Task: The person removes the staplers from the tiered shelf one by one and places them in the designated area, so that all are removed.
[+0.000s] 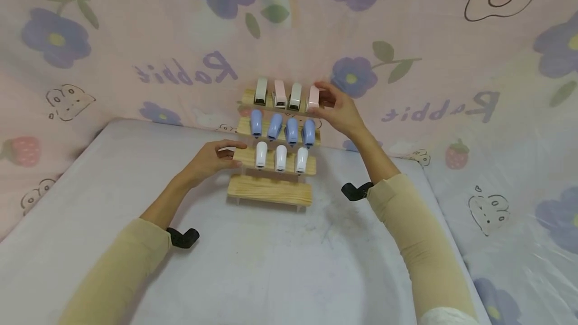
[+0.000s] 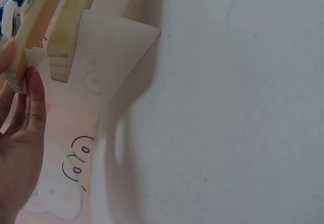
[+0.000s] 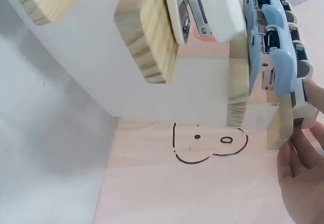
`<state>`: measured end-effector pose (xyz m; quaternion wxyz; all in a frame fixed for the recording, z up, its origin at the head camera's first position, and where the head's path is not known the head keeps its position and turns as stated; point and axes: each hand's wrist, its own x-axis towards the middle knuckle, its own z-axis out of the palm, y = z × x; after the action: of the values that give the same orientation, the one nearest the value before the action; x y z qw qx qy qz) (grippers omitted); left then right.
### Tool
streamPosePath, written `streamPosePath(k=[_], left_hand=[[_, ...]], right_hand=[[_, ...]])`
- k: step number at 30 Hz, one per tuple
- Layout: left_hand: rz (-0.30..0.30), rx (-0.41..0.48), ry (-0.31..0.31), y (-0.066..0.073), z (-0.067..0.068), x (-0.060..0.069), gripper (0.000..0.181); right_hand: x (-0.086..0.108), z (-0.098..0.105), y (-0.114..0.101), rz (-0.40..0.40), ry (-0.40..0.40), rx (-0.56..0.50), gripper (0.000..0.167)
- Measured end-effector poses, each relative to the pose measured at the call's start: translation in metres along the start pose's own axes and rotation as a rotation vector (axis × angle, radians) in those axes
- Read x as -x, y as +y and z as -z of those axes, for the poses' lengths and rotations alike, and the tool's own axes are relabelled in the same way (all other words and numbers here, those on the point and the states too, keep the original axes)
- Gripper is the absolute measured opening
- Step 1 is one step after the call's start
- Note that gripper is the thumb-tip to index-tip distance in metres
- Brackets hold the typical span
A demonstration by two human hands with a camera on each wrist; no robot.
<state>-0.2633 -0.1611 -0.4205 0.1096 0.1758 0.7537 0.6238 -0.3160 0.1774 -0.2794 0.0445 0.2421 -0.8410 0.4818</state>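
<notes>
Pink flwr-print cloth (image 1: 135, 19), 2 "Rabbit" wds (image 1: 220, 68), behind wht tbl (image 1: 271, 265).

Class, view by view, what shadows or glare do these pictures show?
Head view: soft shadow on the table right of the stand, highlights on the white staplers; left wrist: curving shadow beside the stand; right wrist: darker patches on the table.

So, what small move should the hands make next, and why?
Probably ease the right hand off the rightmost pink stapler: it appears lined up with the other three staplers on the top wooden tier, and the left hand grips the third tier down, perhaps steadying it.
</notes>
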Motion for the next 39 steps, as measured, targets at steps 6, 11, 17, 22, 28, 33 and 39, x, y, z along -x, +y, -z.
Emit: streamPosePath(k=[6, 11, 17, 22, 28, 33, 39], left_hand=[[0.009, -0.023, 0.014, -0.001, -0.002, -0.001, 0.054], [0.029, -0.048, 0.008, 0.002, -0.001, -0.002, 0.053], [0.034, -0.054, -0.016, 0.005, 0.000, -0.004, 0.053], [0.044, -0.072, -0.019, 0.007, -0.001, -0.004, 0.055], [0.027, -0.078, -0.007, 0.007, -0.002, -0.003, 0.054], [0.010, -0.060, -0.010, 0.006, -0.002, -0.001, 0.054], [-0.001, -0.082, -0.015, 0.007, -0.002, -0.003, 0.053]], right_hand=[[-0.004, 0.005, 0.020, -0.016, -0.002, 0.017, 0.069], [-0.003, 0.012, 0.032, -0.042, -0.002, 0.057, 0.070], [0.005, 0.020, 0.031, -0.065, 0.009, 0.119, 0.070], [0.012, 0.024, 0.034, -0.077, 0.002, 0.105, 0.072], [0.018, 0.030, 0.038, -0.068, 0.006, 0.058, 0.070], [0.024, 0.036, 0.045, -0.073, 0.017, 0.043, 0.071], [0.035, 0.045, 0.057, -0.101, 0.040, 0.036, 0.073]])
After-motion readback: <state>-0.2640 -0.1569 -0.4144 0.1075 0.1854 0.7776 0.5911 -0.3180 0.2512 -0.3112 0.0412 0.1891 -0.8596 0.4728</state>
